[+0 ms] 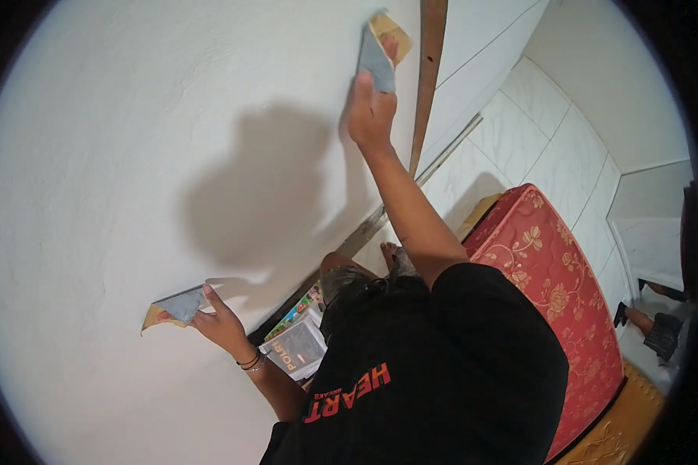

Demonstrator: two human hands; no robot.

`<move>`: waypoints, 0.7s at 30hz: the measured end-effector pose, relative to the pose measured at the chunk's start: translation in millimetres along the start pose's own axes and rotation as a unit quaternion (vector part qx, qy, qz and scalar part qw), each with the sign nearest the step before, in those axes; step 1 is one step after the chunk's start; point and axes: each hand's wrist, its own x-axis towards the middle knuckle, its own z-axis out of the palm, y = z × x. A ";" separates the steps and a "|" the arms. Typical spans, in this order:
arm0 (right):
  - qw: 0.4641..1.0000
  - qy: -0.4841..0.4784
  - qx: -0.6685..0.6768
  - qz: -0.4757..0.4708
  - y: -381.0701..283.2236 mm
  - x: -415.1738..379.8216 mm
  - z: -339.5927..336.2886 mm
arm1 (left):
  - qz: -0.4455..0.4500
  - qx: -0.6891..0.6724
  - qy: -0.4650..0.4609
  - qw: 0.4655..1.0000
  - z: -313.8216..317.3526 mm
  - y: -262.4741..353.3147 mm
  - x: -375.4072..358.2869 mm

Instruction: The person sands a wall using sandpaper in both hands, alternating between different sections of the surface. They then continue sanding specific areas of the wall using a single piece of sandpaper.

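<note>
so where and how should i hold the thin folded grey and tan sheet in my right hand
Probably by the sheet's end nearest the wrist, coming from that side: right hand's thumb on the grey face, fingers against the tan side. It is thin and bent, and its far end flares loose, offering little support.

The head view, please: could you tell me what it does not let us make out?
All in the head view:
Left sandpaper and right sandpaper: wall-side faces, hidden by the sheets themselves.
Grey POLRI book: any finer print, too small.
Far-right person: upper body, lost at the dark lens rim.
Red floral mattress: part of it, hidden behind the black T-shirt.
</note>
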 end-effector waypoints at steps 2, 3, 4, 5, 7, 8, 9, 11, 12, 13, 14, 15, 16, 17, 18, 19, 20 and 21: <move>0.964 0.065 -0.005 0.256 64.2 -59.7 8.4 | -0.025 -0.012 -0.021 0.999 -2.0 -3.8 0.0; 0.922 0.125 0.000 0.367 92.0 -90.7 10.5 | -0.050 -0.026 -0.043 0.997 -2.0 -5.5 -0.1; 0.867 0.187 0.014 0.461 118.8 -121.1 12.5 | -0.052 -0.026 -0.042 0.997 -1.0 -6.8 -0.4; 0.742 0.237 0.190 0.597 122.0 -150.5 8.5 | -0.056 -0.018 -0.054 0.997 0.3 -8.5 -0.3; 0.567 0.271 0.357 0.691 114.1 -160.8 6.8 | -0.059 -0.012 -0.061 0.996 0.3 -4.8 2.0; 0.602 0.276 0.303 0.685 118.0 -153.3 14.2 | -0.020 0.000 -0.020 1.000 3.1 0.6 2.8; 0.633 0.277 0.244 0.680 116.5 -148.1 20.7 | 0.014 0.017 0.021 1.000 2.3 3.4 1.5; 0.684 0.272 0.116 0.666 108.2 -149.8 28.3 | -0.006 0.000 0.001 1.000 -2.2 2.9 -1.7; 0.706 0.269 0.054 0.652 102.9 -146.0 33.1 | -0.015 -0.025 -0.019 0.999 -2.8 2.6 -0.1; 0.769 0.256 0.049 0.584 85.6 -117.6 30.7 | -0.020 -0.023 -0.015 0.999 -3.3 1.8 0.7; 0.826 0.241 0.044 0.507 56.2 -73.0 25.5 | -0.029 -0.027 -0.020 0.999 -3.3 1.4 0.6; 0.864 0.200 0.088 0.453 23.3 -39.2 21.4 | -0.040 -0.030 -0.025 0.998 -3.7 1.1 -0.7; 0.895 0.158 0.131 0.395 -2.0 -20.8 17.2 | -0.048 -0.030 -0.022 0.998 -3.6 3.2 -1.5; 0.897 0.153 0.131 0.394 -11.2 -18.2 17.9 | -0.043 -0.014 -0.019 0.999 -2.5 7.3 -0.2; 0.915 0.137 0.131 0.357 -18.7 -15.8 20.3 | -0.034 0.001 -0.016 0.999 -1.6 9.8 1.7; 0.930 0.123 0.132 0.319 -24.0 -14.7 22.3 | -0.033 -0.002 -0.014 0.999 1.4 6.1 2.2; 0.931 0.125 0.133 0.316 -21.4 -24.9 24.2 | -0.031 0.020 -0.006 0.999 6.9 -1.3 1.6; 0.903 0.148 0.118 0.386 -8.4 -49.2 28.1 | -0.029 0.044 0.002 0.999 9.4 -5.4 2.1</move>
